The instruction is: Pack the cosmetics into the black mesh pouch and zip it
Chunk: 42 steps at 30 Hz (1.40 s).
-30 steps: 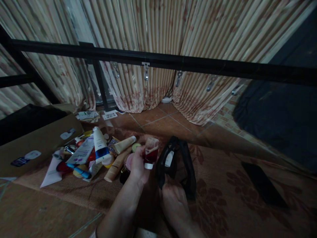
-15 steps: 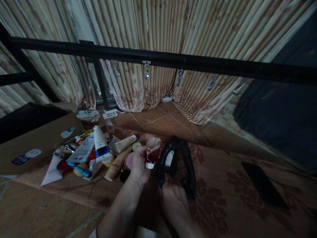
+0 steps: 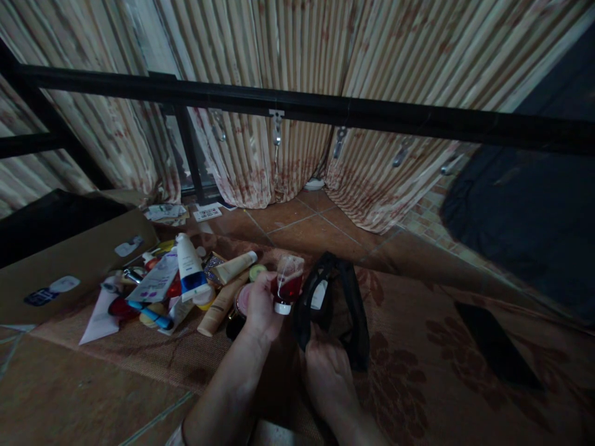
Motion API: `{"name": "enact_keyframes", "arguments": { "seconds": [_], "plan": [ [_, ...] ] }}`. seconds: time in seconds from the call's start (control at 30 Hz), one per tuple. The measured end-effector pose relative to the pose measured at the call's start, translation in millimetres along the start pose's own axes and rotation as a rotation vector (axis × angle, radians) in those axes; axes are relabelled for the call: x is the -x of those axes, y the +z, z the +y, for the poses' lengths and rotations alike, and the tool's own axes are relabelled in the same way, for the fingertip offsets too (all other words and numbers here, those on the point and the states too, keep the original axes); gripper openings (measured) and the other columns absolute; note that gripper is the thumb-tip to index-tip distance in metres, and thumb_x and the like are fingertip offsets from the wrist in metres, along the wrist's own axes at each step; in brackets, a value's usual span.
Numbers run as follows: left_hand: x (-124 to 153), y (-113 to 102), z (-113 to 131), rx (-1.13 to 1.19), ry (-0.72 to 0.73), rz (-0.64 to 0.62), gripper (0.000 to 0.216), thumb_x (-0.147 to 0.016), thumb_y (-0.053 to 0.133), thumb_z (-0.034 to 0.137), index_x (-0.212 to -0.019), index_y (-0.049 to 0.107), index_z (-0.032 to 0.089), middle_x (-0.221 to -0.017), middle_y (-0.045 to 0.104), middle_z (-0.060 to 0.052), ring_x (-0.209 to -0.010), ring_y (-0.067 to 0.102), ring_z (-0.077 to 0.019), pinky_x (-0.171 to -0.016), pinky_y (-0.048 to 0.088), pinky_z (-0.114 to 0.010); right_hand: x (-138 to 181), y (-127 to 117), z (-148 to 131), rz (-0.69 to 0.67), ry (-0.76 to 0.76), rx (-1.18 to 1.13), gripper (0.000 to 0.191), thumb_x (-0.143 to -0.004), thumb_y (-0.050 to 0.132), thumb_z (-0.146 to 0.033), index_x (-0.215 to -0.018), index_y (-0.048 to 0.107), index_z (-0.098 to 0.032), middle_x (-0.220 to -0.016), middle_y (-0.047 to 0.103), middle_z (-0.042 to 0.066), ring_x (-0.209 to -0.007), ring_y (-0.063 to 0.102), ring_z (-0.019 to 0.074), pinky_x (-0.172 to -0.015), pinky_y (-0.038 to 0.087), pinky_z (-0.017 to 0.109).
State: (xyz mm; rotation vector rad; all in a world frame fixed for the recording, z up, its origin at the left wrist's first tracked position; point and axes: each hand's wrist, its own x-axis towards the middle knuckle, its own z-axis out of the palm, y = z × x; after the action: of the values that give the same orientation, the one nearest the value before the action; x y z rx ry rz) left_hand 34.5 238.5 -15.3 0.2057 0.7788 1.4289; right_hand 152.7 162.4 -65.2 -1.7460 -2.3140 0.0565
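Note:
My left hand (image 3: 264,310) is closed around a small clear bottle (image 3: 289,282) of dark red liquid, its white cap pointing down. Beside it, my right hand (image 3: 329,365) grips the near edge of a black pouch (image 3: 357,310), which gapes open. A white label or item (image 3: 318,295) shows inside the pouch. Left of my hands lies a pile of cosmetics: a white and blue tube (image 3: 189,266), a tan tube (image 3: 223,306), a cream tube with a white cap (image 3: 235,267) and a pale pink tube (image 3: 100,319). The fingertips of my right hand are partly hidden by the pouch.
A cardboard box (image 3: 79,266) with black material in it stands at the left. A dark flat phone-like slab (image 3: 497,347) lies on the patterned cloth (image 3: 409,347) at the right. Papers (image 3: 167,214) lie behind the pile. A black metal bar (image 3: 302,102) crosses before striped curtains (image 3: 297,49).
The bottle in my left hand has tilted slightly, and its red liquid shows more clearly. My right hand stays on the pouch. The view has shifted very slightly.

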Motion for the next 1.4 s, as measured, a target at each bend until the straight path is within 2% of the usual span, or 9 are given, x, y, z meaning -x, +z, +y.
{"name": "enact_keyframes", "arguments": {
  "seconds": [0.13,0.43,0.73,1.03,1.27,1.4],
  "plan": [
    [-0.9,-0.8,-0.5,0.02,0.01,0.019,0.012,-0.067,0.054,0.021,-0.063,0.061,0.014,-0.056,0.061,-0.001,-0.058,0.062,-0.0155,-0.061,0.053,-0.027,1.3,1.5,0.6,0.034,-0.017,-0.01,0.029,-0.081,0.048,0.0,-0.102,0.058,-0.018,-0.088,0.067,0.004,-0.077,0.062,0.0178,-0.072,0.04,0.028],
    [0.1,0.5,-0.4,-0.003,0.018,0.0,0.014,-0.067,0.053,0.021,-0.063,0.063,0.012,-0.058,0.064,-0.004,-0.056,0.063,-0.0171,-0.058,0.053,-0.028,-1.3,-4.9,-1.7,-0.024,0.006,-0.02,0.033,-0.078,0.046,0.003,-0.101,0.059,-0.017,-0.086,0.067,0.004,-0.075,0.062,0.0167,-0.07,0.039,0.026],
    [0.4,1.4,0.4,0.021,-0.007,0.026,0.013,-0.068,0.052,0.02,-0.064,0.062,0.013,-0.058,0.064,-0.003,-0.059,0.064,-0.0178,-0.058,0.054,-0.029,-0.9,-2.6,-1.3,-0.033,0.015,-0.015,0.028,-0.081,0.047,0.0,-0.099,0.059,-0.017,-0.086,0.067,0.005,-0.075,0.062,0.0179,-0.07,0.04,0.028],
    [-0.4,0.4,0.1,0.001,-0.006,0.035,0.014,-0.067,0.053,0.022,-0.063,0.062,0.012,-0.056,0.063,-0.003,-0.051,0.059,-0.0151,-0.058,0.053,-0.029,-0.4,-1.5,-0.6,-0.019,0.002,-0.006,0.029,-0.081,0.047,0.0,-0.1,0.059,-0.017,-0.086,0.067,0.005,-0.074,0.062,0.0174,-0.069,0.039,0.028],
    [-2.1,-0.3,-0.6,0.004,-0.007,0.03,0.014,-0.068,0.052,0.021,-0.064,0.062,0.011,-0.056,0.062,-0.003,-0.057,0.061,-0.016,-0.061,0.053,-0.029,1.3,-0.7,-1.1,0.007,0.0,0.03,0.028,-0.082,0.049,-0.002,-0.104,0.058,-0.016,-0.089,0.067,0.006,-0.078,0.063,0.019,-0.073,0.04,0.029],
    [-2.5,-0.8,-1.0,-0.002,-0.008,0.038,0.014,-0.068,0.052,0.021,-0.065,0.061,0.012,-0.057,0.062,-0.002,-0.061,0.063,-0.0178,-0.062,0.053,-0.03,-0.5,-1.0,-1.1,-0.025,0.01,-0.001,0.024,-0.083,0.048,-0.002,-0.098,0.059,-0.017,-0.084,0.067,0.005,-0.074,0.062,0.0168,-0.07,0.04,0.027]
  ]
}}
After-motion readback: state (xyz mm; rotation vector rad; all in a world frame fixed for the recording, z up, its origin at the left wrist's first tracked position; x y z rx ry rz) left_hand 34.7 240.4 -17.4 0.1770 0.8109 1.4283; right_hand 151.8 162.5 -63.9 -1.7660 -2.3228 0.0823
